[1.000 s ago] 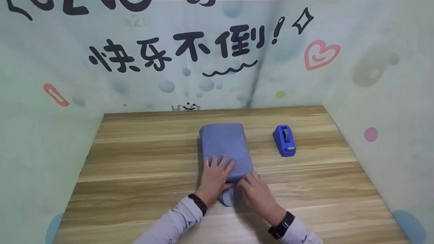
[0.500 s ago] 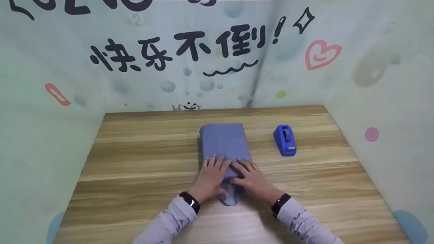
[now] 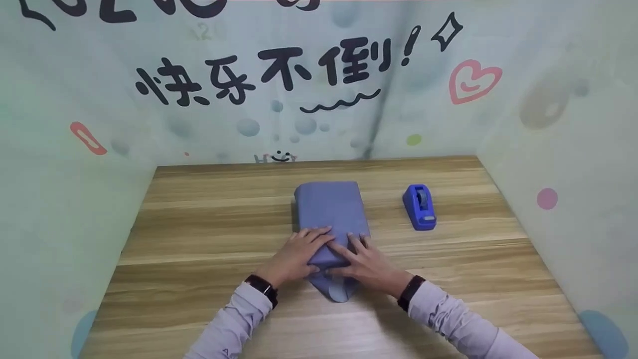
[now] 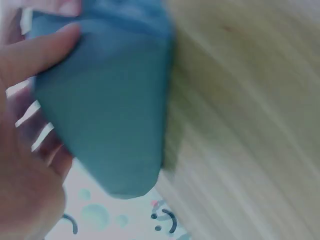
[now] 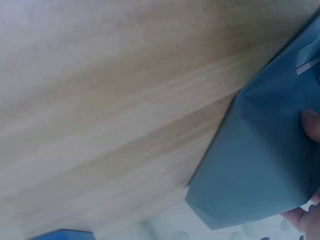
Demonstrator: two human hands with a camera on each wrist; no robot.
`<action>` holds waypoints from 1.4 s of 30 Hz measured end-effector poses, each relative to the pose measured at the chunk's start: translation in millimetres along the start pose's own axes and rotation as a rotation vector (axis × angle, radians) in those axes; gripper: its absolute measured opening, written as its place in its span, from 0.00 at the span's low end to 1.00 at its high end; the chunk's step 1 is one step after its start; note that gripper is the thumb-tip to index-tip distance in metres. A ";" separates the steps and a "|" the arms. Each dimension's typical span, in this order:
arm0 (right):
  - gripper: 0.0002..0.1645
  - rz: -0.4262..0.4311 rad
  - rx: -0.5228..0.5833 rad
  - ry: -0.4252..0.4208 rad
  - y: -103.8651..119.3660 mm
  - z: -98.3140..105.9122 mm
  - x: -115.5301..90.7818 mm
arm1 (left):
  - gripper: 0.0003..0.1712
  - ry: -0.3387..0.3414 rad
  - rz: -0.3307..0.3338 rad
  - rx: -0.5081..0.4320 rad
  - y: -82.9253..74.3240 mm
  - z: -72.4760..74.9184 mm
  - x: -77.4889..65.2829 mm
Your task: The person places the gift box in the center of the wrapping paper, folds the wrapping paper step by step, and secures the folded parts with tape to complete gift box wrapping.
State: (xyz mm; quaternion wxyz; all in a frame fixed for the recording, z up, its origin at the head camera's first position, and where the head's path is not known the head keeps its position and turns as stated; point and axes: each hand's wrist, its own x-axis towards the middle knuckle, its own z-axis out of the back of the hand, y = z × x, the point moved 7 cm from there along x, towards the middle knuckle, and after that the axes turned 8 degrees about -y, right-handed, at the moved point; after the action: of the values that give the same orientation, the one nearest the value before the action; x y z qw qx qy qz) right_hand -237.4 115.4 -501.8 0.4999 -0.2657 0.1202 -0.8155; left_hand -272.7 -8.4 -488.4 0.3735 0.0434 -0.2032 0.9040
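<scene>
A box-shaped package wrapped in blue-grey paper (image 3: 329, 207) lies lengthwise on the wooden table. My left hand (image 3: 291, 257) rests over its near left part, fingers across the top and thumb down at the near end. On the near right, my right hand (image 3: 369, 267) lies with extended fingers on the top, its thumb reaching to the end face. Below the thumbs, a pointed paper flap (image 3: 339, 291) sticks out towards me. In the left wrist view the thumb (image 4: 50, 50) touches the paper's end. The right wrist view catches only part of the right hand (image 5: 312, 125) against the wrapping.
A blue tape dispenser (image 3: 419, 207) stands to the right of the package, with a corner of it in the right wrist view. Printed light cloth walls (image 3: 249, 129) enclose the table (image 3: 199, 214) at the back and both sides.
The right hand has moved from the near right corner up onto the package's top. The left hand has shifted slightly left and turned inwards. More of the near flap shows.
</scene>
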 end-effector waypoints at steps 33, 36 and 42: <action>0.42 -0.080 0.081 0.068 -0.9 -1.8 1.4 | 0.20 -0.211 0.096 0.511 -30.8 -28.2 -70.5; 0.42 -0.083 0.084 0.078 -0.6 -1.5 1.3 | 0.19 -0.211 0.052 0.621 -41.1 -32.8 -69.7; 0.42 -0.093 0.088 0.103 0.3 -2.4 2.5 | 0.17 -0.273 -0.018 0.696 -66.2 -42.1 -67.5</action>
State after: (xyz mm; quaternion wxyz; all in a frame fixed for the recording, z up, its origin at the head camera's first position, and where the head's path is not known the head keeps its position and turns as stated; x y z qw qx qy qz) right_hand -239.4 112.9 -503.1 0.4657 -0.2066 0.0971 -0.8550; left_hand -175.4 6.2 -520.3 0.3139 0.2897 0.0686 0.9016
